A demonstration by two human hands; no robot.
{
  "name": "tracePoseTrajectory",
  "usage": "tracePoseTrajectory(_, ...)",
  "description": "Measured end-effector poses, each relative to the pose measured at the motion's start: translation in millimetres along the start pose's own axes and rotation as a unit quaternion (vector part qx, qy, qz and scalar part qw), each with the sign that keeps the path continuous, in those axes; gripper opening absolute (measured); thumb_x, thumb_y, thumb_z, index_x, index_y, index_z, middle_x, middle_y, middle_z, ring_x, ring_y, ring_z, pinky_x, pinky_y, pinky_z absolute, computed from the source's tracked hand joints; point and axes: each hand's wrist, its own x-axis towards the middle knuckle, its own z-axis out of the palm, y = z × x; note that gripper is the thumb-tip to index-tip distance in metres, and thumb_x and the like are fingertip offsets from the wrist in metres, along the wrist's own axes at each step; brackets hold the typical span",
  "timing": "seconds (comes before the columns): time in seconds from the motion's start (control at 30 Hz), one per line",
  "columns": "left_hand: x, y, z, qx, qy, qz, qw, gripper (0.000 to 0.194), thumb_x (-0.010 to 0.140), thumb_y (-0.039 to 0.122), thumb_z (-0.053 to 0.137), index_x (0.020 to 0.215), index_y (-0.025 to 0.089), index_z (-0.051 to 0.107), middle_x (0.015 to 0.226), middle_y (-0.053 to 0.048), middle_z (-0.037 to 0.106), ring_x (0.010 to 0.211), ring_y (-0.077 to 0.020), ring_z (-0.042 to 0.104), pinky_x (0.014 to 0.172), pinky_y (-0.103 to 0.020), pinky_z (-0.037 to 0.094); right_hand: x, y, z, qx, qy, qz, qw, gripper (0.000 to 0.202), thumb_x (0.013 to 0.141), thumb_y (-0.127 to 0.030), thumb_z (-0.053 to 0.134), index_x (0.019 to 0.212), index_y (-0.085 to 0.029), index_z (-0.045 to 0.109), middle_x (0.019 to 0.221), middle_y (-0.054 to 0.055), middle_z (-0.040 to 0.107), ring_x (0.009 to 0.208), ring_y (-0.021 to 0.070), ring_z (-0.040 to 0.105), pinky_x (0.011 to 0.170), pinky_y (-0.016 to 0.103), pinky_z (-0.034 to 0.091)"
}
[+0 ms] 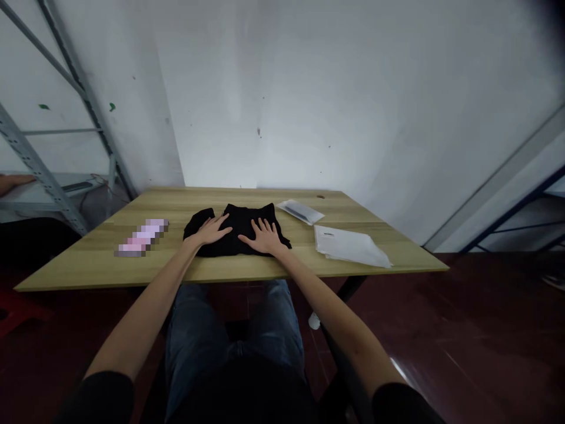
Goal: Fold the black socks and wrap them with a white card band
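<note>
Both hands lay flat and open on a black garment (238, 229) stretched sideways along the desk's (88, 259) near edge: left hand (210, 231) at its left end, right hand (265, 237) mid-right.

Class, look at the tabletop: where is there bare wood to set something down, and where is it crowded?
Bare wood lies along the table far edge behind the black garment, and at the near left corner, left of the blurred pink item. It is crowded mid-table, where the left hand and right hand press the garment, and rightward, by the small packet and white bags.
</note>
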Motion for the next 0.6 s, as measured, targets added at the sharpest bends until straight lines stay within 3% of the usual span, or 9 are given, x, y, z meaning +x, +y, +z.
tracePoseTrajectory(0.13, 0, -1, 1.1, 0.004, 0.005, -0.001, 1.000, 0.080, 0.101, 0.065, 0.047, 0.168, 0.023, 0.036, 0.173, -0.012, 0.035, 0.162, -0.0333, 0.029, 0.132, -0.050, 0.023, 1, 1, 5, 0.006, 0.017, -0.005, 1.000, 0.114, 0.089, -0.095, 0.038, 0.171, -0.015, 0.029, 0.176, 0.019, 0.026, 0.165, 0.0366, 0.017, 0.132, 0.057, 0.006)
tracePoseTrajectory(0.2, 0, -1, 1.6, 0.003, 0.007, -0.014, 1.000, 0.081, 0.100, 0.067, 0.047, 0.168, 0.023, 0.037, 0.172, -0.014, 0.037, 0.162, -0.0345, 0.028, 0.131, -0.051, 0.025, -2, -2, 4, 0.012, 0.080, -0.009, 0.997, 0.109, 0.094, -0.088, 0.042, 0.170, -0.012, 0.028, 0.175, 0.020, 0.028, 0.164, 0.0349, 0.019, 0.132, 0.056, 0.009)
tracePoseTrajectory(0.33, 1, -3, 4.5, -0.002, 0.030, -0.012, 0.999, 0.079, 0.100, 0.067, 0.048, 0.166, 0.023, 0.041, 0.169, -0.015, 0.042, 0.160, -0.0371, 0.033, 0.129, -0.055, 0.029, -4, 5, -12, 0.014, 0.262, 0.002, 0.965, 0.077, 0.107, -0.056, 0.040, 0.167, -0.009, 0.031, 0.171, 0.021, 0.036, 0.162, 0.0306, 0.026, 0.133, 0.052, 0.013)
tracePoseTrajectory(0.4, 1, -5, 6.3, -0.007, 0.038, 0.005, 0.999, 0.076, 0.100, 0.064, 0.050, 0.164, 0.023, 0.043, 0.168, -0.015, 0.045, 0.159, -0.0368, 0.035, 0.128, -0.055, 0.030, 2, 21, -28, 0.000, 0.298, 0.027, 0.954, 0.070, 0.106, -0.042, 0.042, 0.166, -0.007, 0.031, 0.170, 0.022, 0.038, 0.159, 0.0317, 0.031, 0.132, 0.052, 0.016)
tracePoseTrajectory(0.5, 0, -5, 7.2, -0.020, 0.049, 0.006, 0.999, 0.077, 0.099, 0.063, 0.051, 0.164, 0.021, 0.043, 0.168, -0.016, 0.045, 0.158, -0.0374, 0.038, 0.127, -0.055, 0.031, 16, 62, -57, -0.050, 0.253, 0.075, 0.963, 0.074, 0.098, -0.030, 0.051, 0.165, -0.006, 0.030, 0.169, 0.024, 0.037, 0.157, 0.0356, 0.034, 0.129, 0.053, 0.022)
tracePoseTrajectory(0.6, -8, 0, 2.5, -0.051, 0.089, 0.010, 0.995, 0.080, 0.099, 0.064, 0.051, 0.164, 0.019, 0.041, 0.164, -0.017, 0.050, 0.153, -0.0380, 0.046, 0.123, -0.054, 0.038, 25, 107, -80, -0.114, 0.117, 0.152, 0.975, 0.090, 0.092, -0.035, 0.065, 0.167, -0.006, 0.027, 0.172, 0.028, 0.031, 0.158, 0.0418, 0.029, 0.128, 0.057, 0.021)
